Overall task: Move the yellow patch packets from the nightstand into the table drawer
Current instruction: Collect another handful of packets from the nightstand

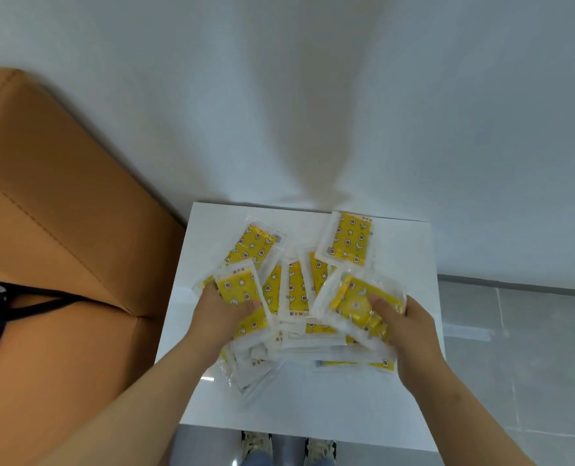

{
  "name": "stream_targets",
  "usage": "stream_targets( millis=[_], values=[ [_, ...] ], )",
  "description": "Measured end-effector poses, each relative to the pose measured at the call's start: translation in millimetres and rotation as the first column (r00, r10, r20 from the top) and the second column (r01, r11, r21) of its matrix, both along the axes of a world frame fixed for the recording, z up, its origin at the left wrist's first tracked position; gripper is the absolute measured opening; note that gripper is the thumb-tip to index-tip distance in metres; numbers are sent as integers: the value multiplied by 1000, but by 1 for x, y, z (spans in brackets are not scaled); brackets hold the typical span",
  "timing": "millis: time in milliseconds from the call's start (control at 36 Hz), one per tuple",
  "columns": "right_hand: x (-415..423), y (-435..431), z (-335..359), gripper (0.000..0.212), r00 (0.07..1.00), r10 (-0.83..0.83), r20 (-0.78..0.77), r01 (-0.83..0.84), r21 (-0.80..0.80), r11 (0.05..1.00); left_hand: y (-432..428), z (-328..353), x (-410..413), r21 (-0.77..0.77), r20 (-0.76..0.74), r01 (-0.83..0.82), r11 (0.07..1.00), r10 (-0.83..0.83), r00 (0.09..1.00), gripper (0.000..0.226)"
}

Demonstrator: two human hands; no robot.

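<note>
Gripping from both sides, the 2 hands are closed on a loose heap of yellow patch packets (pixel 294 290) that lies spread over the white nightstand (pixel 313 405). The left hand (pixel 220 314) has its fingers curled round the near end of 1 packet with a clear plastic border, which stands tilted up above the heap, thumb pressed on its printed yellow face. The right hand (pixel 410 327) pinches a crumpled bunch of packets (pixel 356 297), thumb on top and fingers hidden beneath, so how many it has cannot be told. Between the hands, more packets lie overlapping at mixed angles, some face up showing a pattern of stars and small flowers, some edge-on. 1 packet (pixel 346 240) sits near the far right corner of the nightstand top, and another (pixel 252 245) lies slanted toward the far left. A few packets (pixel 249 368) trail toward the near left under the left forearm. The nightstand stands against a pale wall (pixel 313 95), just beside a tan upholstered headboard (pixel 50 213) on the left, with a dark strap (pixel 40 299) draped over it. Grey floor tiles (pixel 521 348) show on the right, and the toes of 2 shoes (pixel 289 447) peek out below the nightstand's near edge.
</note>
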State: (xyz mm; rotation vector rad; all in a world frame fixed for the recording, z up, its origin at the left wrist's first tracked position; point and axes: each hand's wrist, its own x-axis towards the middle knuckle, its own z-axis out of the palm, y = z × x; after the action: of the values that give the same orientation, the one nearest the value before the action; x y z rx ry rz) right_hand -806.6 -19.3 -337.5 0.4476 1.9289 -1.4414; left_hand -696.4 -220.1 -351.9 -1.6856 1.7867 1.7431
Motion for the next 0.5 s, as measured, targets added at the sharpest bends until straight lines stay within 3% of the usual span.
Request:
stream_targets(
  millis=[111, 194, 278, 333, 389, 500],
  values=[
    [-23, -25, -7, 5, 994, -113, -2, 113, -22, 993, -15, 4, -23, 15, -61, -60, 998, 61, 996, 23],
    [-39, -48, -24, 14, 995, 42, -87, -36, 67, 997, -30, -3, -45, 86, -55, -40, 996, 45, 997, 30],
    [-51, -68, -43, 33, 947, 287, -142, -215, 380, 900, -40, -22, -61, -92, 93, 175, 980, -167, 982, 48],
    [-53, -79, -48, 51, 907, 411, -93, -300, 542, 785, -42, -29, -67, -249, 305, 448, 859, -369, 878, 48],
    [-54, -87, -51, 47, 900, 427, -84, -304, 580, 756, -40, -34, -70, -297, 428, 590, 751, -447, 785, 48],
    [-54, -91, -54, 40, 900, 419, -118, -282, 576, 767, -34, -37, -65, -356, 471, 624, 696, -443, 763, 51]
  ],
)
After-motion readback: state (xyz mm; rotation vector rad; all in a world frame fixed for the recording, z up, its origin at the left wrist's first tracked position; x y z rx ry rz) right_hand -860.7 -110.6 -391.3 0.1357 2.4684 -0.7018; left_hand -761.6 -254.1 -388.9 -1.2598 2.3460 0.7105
